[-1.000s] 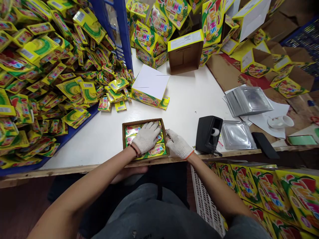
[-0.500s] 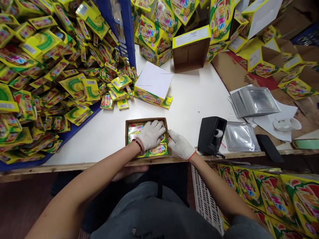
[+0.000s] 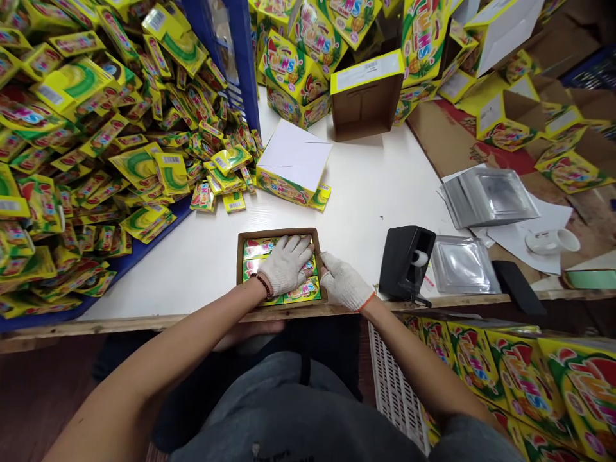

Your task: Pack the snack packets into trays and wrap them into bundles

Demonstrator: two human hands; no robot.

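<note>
An open cardboard box (image 3: 240, 260) lies near the table's front edge, holding several small yellow and green packs (image 3: 302, 290). My left hand (image 3: 286, 264), in a white glove with a beaded bracelet at the wrist, lies flat on the packs with its fingers spread. At the box's right wall is my gloved right hand (image 3: 345, 281), its fingers closed on that wall. Behind the box, an upturned box (image 3: 294, 154) with a white face rests on the white table.
A blue bin (image 3: 161, 234) heaped with small packs fills the left. Right of my hands stand a black tape dispenser (image 3: 407, 263) and clear plastic lids (image 3: 466, 264). An open brown box (image 3: 366, 106) stands at the back. Below right is a white crate (image 3: 397, 378).
The whole view has shifted slightly, moving things a little to the left. My left hand's fingers look slightly more spread on the packs; my right hand stays at the box's wall.
</note>
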